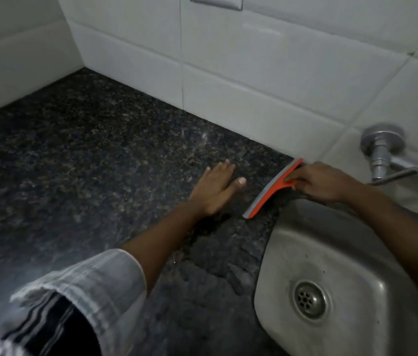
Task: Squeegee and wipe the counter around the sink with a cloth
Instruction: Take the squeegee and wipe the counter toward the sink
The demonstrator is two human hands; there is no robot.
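An orange squeegee (272, 190) with a grey rubber blade rests its edge on the dark speckled granite counter (74, 155), just left of the steel sink (292, 253). My right hand (323, 182) grips its handle from the sink side, close to the tiled wall. My left hand (214, 187) lies flat on the counter, palm down with fingers together, a short way left of the blade and apart from it. No cloth is in view.
White tiled walls (254, 60) meet in a corner at the back left of the counter. A chrome wall tap (382, 152) juts out above the sink at the right. The sink's drain (308, 299) lies at the lower right. A striped sleeve (82, 291) covers my left forearm.
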